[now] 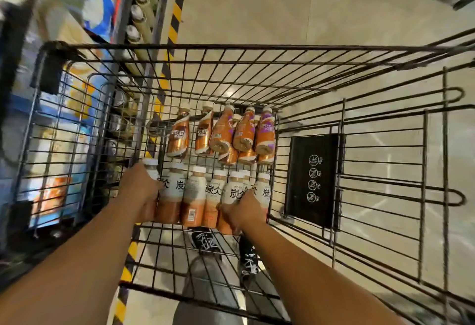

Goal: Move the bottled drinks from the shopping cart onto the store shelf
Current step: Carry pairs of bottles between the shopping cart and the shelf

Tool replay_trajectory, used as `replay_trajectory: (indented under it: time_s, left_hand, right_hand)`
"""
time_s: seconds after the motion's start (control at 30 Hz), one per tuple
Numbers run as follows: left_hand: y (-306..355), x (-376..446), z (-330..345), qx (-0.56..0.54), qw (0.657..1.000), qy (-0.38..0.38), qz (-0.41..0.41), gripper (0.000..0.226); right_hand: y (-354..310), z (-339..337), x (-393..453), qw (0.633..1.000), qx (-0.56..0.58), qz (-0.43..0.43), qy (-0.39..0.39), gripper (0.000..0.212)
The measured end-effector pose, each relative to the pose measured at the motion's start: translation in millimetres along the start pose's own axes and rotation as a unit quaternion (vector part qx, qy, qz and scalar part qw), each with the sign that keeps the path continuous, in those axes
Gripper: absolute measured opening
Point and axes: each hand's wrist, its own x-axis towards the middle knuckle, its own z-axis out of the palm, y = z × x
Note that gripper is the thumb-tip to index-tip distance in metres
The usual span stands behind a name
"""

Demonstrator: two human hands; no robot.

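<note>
A black wire shopping cart (231, 48) holds two rows of bottled drinks on its floor. The near row is several white-and-brown bottles (194, 193) with white caps and black characters. The far row is several orange coffee bottles (223, 131), some with purple labels. My left hand (140, 191) grips the leftmost white-and-brown bottle (151, 167), whose cap sticks out above my fingers. My right hand (243, 211) is curled round a bottle (235, 191) near the right end of the same row.
The store shelf (133, 31) runs along the left, with a row of white-capped bottles and blue and orange boxes (100, 3) beside it. A yellow-and-black hazard strip (177, 11) marks the floor. A black sign panel (312, 179) hangs on the cart's right side. My shoes (205, 241) show below.
</note>
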Motion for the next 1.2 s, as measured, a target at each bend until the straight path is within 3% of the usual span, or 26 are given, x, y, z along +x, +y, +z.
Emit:
replay_trajectory:
  time_s: [0.1,0.3,0.47,0.63,0.9,1.2]
  left_hand:
    - [-3,-17,-9,-0.024,1.0,0.016,0.003,0.061]
    - [11,-77,-43,-0.106,0.99,0.087,0.045,0.057]
    - [29,-147,-74,-0.217,0.964,0.126,0.089,0.049]
    - [44,-228,-116,-0.25,0.932,0.199,0.173,0.046]
    - [43,-398,-205,-0.307,0.848,0.369,0.225,0.056]
    - [5,-609,-273,-0.315,0.729,0.553,0.251,0.061]
  right_hand:
    - [2,-8,-8,0.999,0.031,-0.02,0.002,0.066]
    - [-8,-41,-42,0.986,0.091,-0.138,0.018,0.054]
    - [-32,-74,-92,0.956,0.132,-0.255,0.064,0.06]
    - [-54,-126,-164,0.915,0.158,-0.363,0.076,0.047]
    - [-77,-202,-320,0.818,0.174,-0.539,0.103,0.054]
    - [-77,-246,-516,0.666,0.183,-0.719,0.084,0.056]
